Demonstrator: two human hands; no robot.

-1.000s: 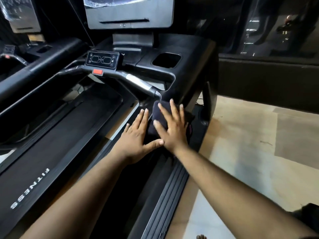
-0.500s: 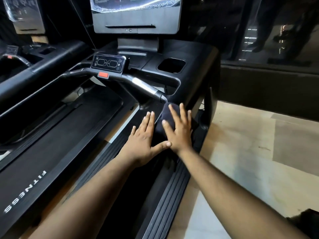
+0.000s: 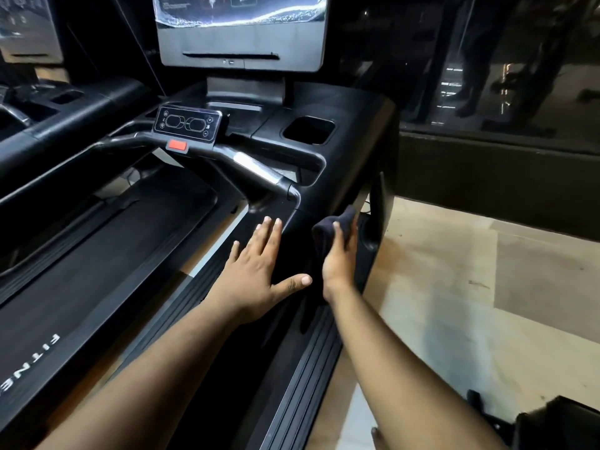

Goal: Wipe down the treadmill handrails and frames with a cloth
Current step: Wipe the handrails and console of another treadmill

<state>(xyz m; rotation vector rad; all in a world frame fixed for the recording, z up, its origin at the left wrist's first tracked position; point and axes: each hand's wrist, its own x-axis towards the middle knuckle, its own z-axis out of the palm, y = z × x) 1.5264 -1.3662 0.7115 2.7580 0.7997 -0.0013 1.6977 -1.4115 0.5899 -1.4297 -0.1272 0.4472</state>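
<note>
treadmill frame (image 3: pixel 328 203) black, right hand (image 3: pixel 339 254) pressing dark cloth (image 3: pixel 337 220) against it.

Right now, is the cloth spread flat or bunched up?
Bunched up: the dark cloth sits in folds, gripped by the right hand against the treadmill frame.

Dark navy cloth (image 3: pixel 337 222) under right fingers (image 3: pixel 341 237); glossy black frame (image 3: pixel 282 251) beneath left fingers (image 3: pixel 269 232); red button (image 3: pixel 177 145) and silver grip (image 3: pixel 256 168) beyond them.
</note>
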